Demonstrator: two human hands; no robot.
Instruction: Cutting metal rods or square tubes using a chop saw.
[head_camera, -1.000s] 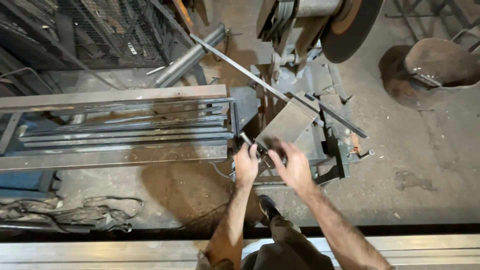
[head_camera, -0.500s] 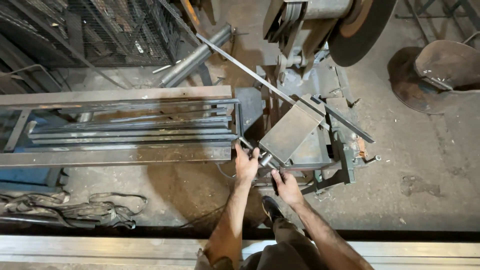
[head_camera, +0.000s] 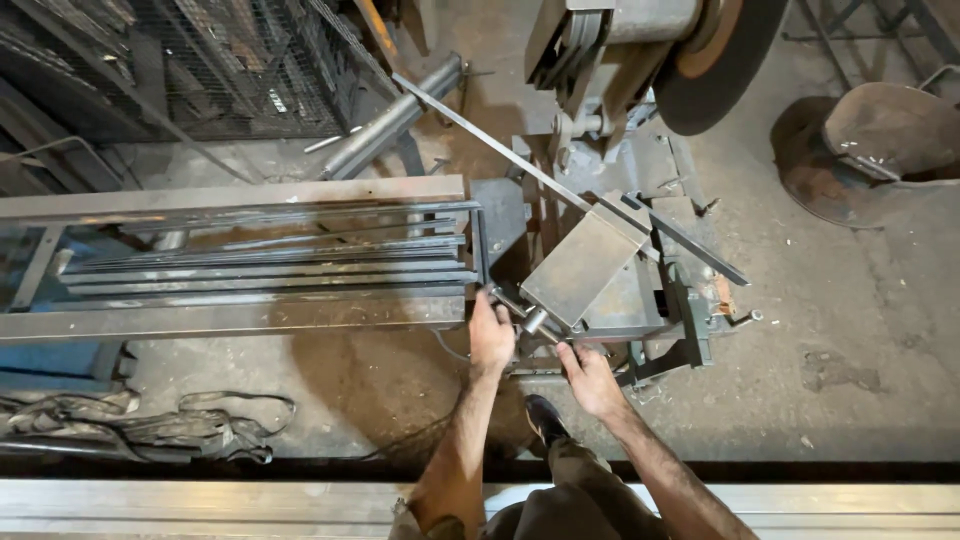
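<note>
Overhead, well beyond both hands, hangs the cut-off saw (head_camera: 640, 50) with its dark abrasive disc (head_camera: 715, 70), raised clear of the work. To the left of the left hand lies the long rack (head_camera: 230, 255) of steel strips, its near end just beside that hand's fingers. Directly ahead of the hands sits the vise (head_camera: 585, 265), a flat grey steel block, with a long thin flat bar (head_camera: 560, 185) running diagonally across its far edge toward the upper left. Between the two hands is the vise's small round screw handle (head_camera: 528, 318).

The left hand (head_camera: 490, 335) rests at the near-left corner of the vise, fingers curled on the handle's bar. The right hand (head_camera: 590, 378) sits just below and to the right, fingers reaching up to the same handle; whether it grips fully I cannot tell.

Judging by this, the clamping of the flat bar is in hand. Turning the handle would call for a firm two-handed twist, with the bar kept flat against the vise.
</note>
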